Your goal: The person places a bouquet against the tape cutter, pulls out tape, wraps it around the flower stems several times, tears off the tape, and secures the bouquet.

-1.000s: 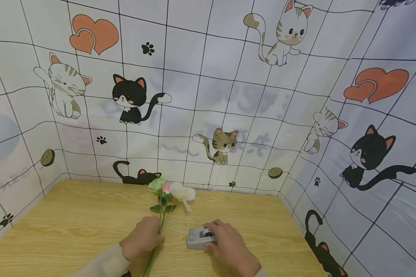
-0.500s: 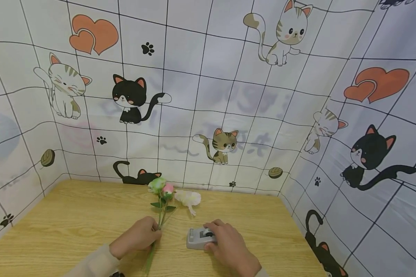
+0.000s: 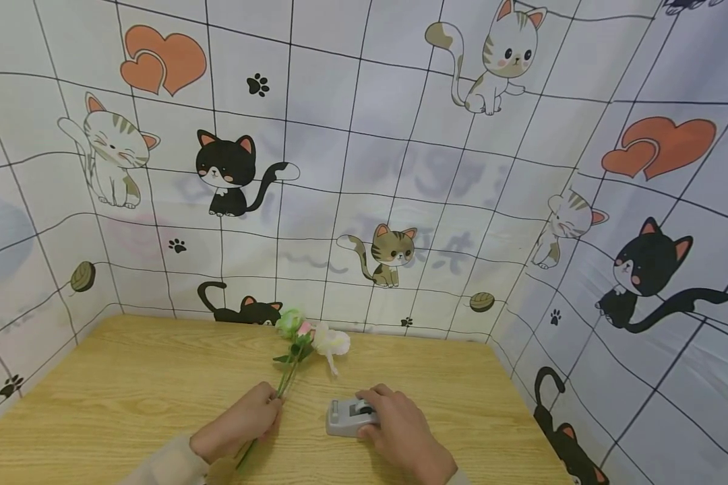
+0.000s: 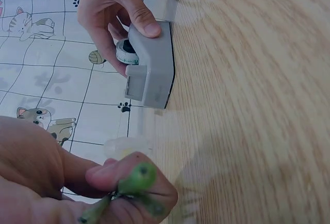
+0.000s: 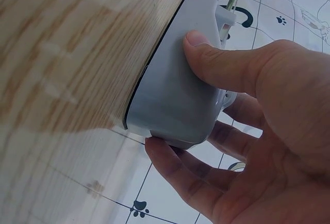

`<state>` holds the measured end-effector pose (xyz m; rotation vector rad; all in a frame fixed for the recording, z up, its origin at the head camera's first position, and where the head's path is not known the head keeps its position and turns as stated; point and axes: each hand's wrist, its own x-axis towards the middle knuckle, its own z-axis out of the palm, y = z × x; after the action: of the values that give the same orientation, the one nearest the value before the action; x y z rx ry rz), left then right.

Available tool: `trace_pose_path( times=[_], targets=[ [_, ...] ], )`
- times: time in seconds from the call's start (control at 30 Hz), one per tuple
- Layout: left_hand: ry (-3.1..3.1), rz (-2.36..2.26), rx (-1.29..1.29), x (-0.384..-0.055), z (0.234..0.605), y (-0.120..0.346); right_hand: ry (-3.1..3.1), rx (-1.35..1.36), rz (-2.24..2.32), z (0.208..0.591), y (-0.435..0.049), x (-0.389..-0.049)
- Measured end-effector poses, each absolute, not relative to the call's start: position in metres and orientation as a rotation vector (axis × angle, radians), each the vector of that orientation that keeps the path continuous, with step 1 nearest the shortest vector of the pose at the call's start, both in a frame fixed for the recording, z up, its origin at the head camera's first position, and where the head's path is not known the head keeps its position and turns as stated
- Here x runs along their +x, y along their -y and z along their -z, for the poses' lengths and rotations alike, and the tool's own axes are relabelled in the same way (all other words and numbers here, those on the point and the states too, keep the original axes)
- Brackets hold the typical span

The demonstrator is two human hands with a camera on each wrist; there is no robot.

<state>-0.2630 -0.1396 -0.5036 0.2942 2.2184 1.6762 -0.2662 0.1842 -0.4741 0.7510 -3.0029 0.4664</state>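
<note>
Left hand (image 3: 245, 419) pinching long-stemmed green-pink-white flowers (image 3: 300, 345), bunched, untaped afaict; right hand (image 3: 400, 428) gripping grey plastic tape dispenser (image 3: 343, 424).

Flowers (image 3: 305, 329) aslant; grey tape dispenser (image 3: 342, 422) upright

soft light leaves a faint, blurry shadow on the tabletop (image 4: 252, 100).
</note>
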Motion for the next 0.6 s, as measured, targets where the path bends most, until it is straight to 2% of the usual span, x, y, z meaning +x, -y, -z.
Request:
trace_pose_path(
  times=[0.1,0.6],
  targets=[
    [-2.283,-1.672,0.2,-0.253,0.487,0.13,2.991,0.742,-0.454,0.475,-0.184,-0.266],
    [-2.252,-1.853,-0.005,-0.249,0.486,0.119,2.993,0.736,-0.469,0.476,-0.186,-0.266]
  ],
)
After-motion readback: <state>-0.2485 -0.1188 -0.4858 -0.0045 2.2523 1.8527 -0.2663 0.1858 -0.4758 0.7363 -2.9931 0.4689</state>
